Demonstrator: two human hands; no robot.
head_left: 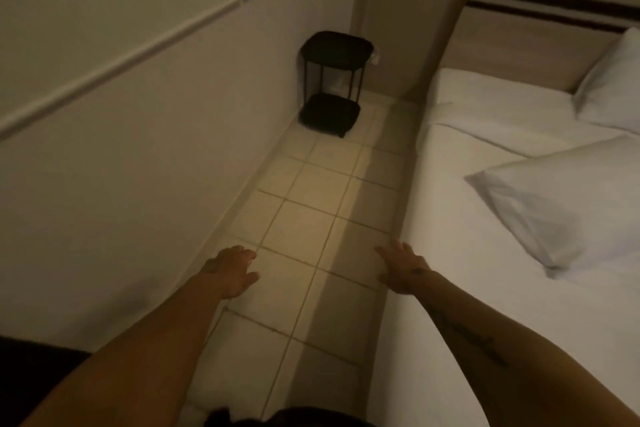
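Both my arms reach forward over a narrow tiled aisle beside a bed. My left hand (232, 270) hangs above the floor tiles with loosely curled fingers and holds nothing. My right hand (401, 269) is at the left edge of the white bed sheet (457, 288), fingers spread and relaxed; whether it touches the sheet I cannot tell. One white pillow (561, 211) lies on the bed to the right of my right hand. A second pillow (613, 80) leans at the headboard.
A small black two-tier side table (332, 80) stands in the far corner of the aisle. A pale wall (121, 149) runs along the left. The wooden headboard (512, 38) closes the far end of the bed. The tiled floor (311, 218) lies between wall and bed.
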